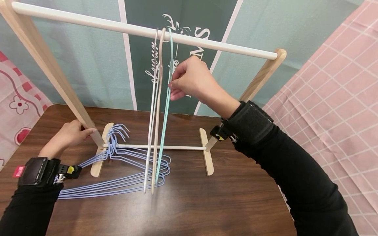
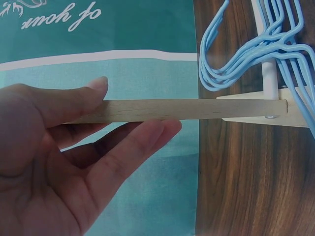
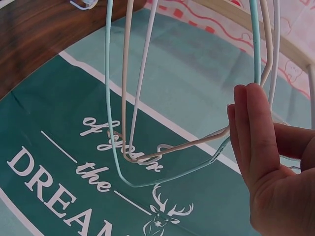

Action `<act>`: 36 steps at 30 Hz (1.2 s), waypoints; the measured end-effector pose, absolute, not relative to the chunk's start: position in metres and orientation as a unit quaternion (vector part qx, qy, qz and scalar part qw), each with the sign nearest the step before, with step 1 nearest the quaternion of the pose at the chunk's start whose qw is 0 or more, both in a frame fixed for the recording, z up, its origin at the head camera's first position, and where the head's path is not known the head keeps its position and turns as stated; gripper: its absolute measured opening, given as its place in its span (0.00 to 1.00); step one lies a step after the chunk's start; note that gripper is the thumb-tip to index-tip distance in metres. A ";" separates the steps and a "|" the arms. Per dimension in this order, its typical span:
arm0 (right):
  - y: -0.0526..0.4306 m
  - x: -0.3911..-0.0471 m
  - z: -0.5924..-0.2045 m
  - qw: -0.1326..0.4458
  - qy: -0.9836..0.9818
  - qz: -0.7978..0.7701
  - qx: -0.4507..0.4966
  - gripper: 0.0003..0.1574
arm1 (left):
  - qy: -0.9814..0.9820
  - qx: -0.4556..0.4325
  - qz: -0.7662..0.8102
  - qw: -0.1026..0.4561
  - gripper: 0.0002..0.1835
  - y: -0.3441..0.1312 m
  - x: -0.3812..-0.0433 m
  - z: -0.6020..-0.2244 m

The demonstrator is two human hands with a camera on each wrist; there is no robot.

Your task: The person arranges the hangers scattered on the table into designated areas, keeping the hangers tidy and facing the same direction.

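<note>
My left hand (image 1: 71, 133) grips the lower part of the wooden side post (image 2: 192, 109), thumb on one edge and fingers on the other. Up at the rack, my right hand (image 1: 193, 77) pinches a mint-green hanger (image 1: 164, 126) just below its neck. In the right wrist view the mint wire passes behind the straight fingers (image 3: 256, 128), with the thumb behind them. Its hook sits over the white top bar (image 1: 206, 41). Just left of it hang a beige hanger (image 1: 156, 131) and a white hanger (image 1: 150, 131).
Several blue hangers (image 1: 127, 183) hang in a bundle by the lower white bar (image 1: 183, 147) and spread over the brown table (image 1: 192, 203). Behind stands a green cloth (image 1: 88, 65) with white lettering. A pink checked cloth (image 1: 333, 88) closes off the right side.
</note>
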State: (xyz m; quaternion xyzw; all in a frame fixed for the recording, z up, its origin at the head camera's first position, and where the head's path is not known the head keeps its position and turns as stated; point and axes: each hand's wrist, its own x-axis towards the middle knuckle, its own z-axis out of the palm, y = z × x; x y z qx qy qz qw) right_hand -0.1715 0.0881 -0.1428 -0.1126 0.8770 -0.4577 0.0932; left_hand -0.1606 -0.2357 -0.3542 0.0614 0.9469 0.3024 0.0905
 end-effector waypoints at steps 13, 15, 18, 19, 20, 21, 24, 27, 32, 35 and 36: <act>0.086 -0.170 -0.144 0.091 0.881 -0.451 -0.107 0.05 | 0.947 0.066 0.302 0.086 0.22 -0.236 -0.160 -0.355; 0.086 -0.169 -0.144 0.091 0.881 -0.452 -0.105 0.05 | 0.948 0.067 0.301 0.085 0.22 -0.236 -0.160 -0.355; 0.087 -0.169 -0.145 0.089 0.881 -0.453 -0.105 0.06 | 0.948 0.066 0.300 0.085 0.22 -0.235 -0.160 -0.354; 0.087 -0.169 -0.145 0.089 0.880 -0.454 -0.105 0.06 | 0.948 0.066 0.300 0.084 0.22 -0.235 -0.160 -0.354; 0.087 -0.168 -0.145 0.089 0.880 -0.455 -0.105 0.06 | 0.948 0.066 0.300 0.085 0.22 -0.235 -0.160 -0.354; 0.087 -0.168 -0.145 0.089 0.880 -0.455 -0.105 0.06 | 0.948 0.066 0.300 0.086 0.22 -0.235 -0.160 -0.354; 0.086 -0.168 -0.145 0.089 0.880 -0.454 -0.105 0.06 | 0.947 0.065 0.302 0.088 0.23 -0.235 -0.160 -0.355; 0.086 -0.168 -0.146 0.089 0.881 -0.453 -0.106 0.06 | 0.947 0.065 0.302 0.088 0.23 -0.235 -0.160 -0.354; 0.086 -0.168 -0.145 0.087 0.881 -0.454 -0.105 0.07 | 0.946 0.066 0.304 0.090 0.23 -0.235 -0.160 -0.354; 0.086 -0.168 -0.145 0.090 0.880 -0.455 -0.103 0.08 | 0.945 0.066 0.306 0.093 0.23 -0.235 -0.161 -0.353; 0.086 -0.168 -0.145 0.091 0.880 -0.455 -0.102 0.08 | 0.945 0.066 0.306 0.093 0.23 -0.235 -0.161 -0.353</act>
